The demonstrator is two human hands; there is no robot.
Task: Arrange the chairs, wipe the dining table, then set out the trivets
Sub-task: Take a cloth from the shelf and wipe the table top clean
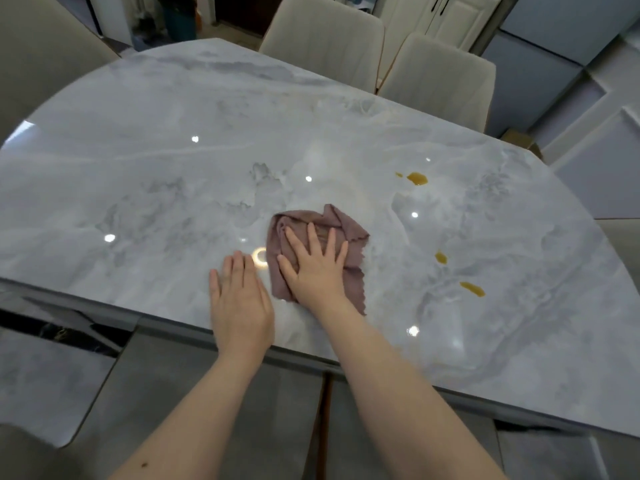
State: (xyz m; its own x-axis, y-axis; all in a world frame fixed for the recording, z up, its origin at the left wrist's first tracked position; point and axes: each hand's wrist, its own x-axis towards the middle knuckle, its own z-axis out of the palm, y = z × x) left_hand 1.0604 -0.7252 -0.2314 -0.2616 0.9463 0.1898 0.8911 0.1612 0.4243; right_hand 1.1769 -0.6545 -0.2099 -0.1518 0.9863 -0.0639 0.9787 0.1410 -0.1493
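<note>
A glossy grey marble dining table (173, 168) fills the view. On it lies a crumpled mauve cloth (341, 225), near the front edge at the middle. My right hand (317, 268) presses flat on the cloth with fingers spread. My left hand (240, 299) rests flat on the bare tabletop just left of the cloth, fingers straight and together. Amber spills mark the table to the right: one far (416, 178), one nearer (441, 258), one nearest (472, 289).
Two cream upholstered chairs stand at the far side, one (325, 39) at centre and one (440, 77) to its right. Another chair back (41, 53) shows at the far left. Grey chair seats (214, 393) sit tucked under the near edge.
</note>
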